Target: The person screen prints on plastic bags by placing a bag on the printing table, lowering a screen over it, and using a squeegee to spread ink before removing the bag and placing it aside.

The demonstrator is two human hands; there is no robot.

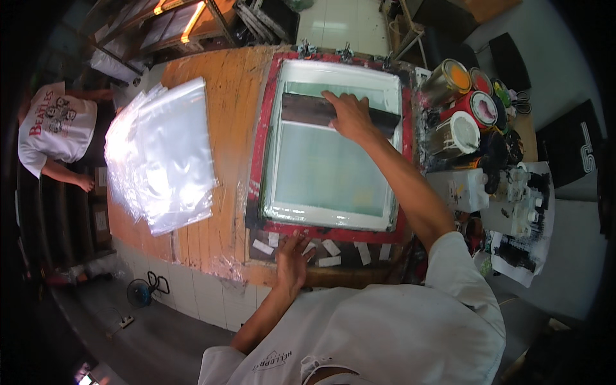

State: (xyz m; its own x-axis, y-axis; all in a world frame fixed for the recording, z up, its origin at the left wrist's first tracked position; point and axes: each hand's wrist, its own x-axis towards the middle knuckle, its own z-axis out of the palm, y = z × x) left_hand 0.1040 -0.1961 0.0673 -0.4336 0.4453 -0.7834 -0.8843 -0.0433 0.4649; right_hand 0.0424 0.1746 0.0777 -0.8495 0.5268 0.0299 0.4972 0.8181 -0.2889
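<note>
A silk-screen printing frame (255, 160) with red edges lies on the wooden table, its pale green mesh (333, 167) bordered in white. Across the far part of the mesh lies a wide dark squeegee (305, 109). My right hand (353, 117) is closed over the squeegee's upper edge, right of its middle. At the near edge of the screen frame, my left hand (294, 262) has its fingers stretched out, with the fingertips by the red edge. It holds nothing that I can see. White tape-like strips (330, 248) lie beside it.
A stack of clear plastic bags (173, 157) covers part of the wooden table (231, 128) on the left. Metal clamps (346, 51) sit at the frame's far edge. Open paint cans (457, 131) and white bottles (468, 189) crowd the right side. Another person (67, 122) is at the far left.
</note>
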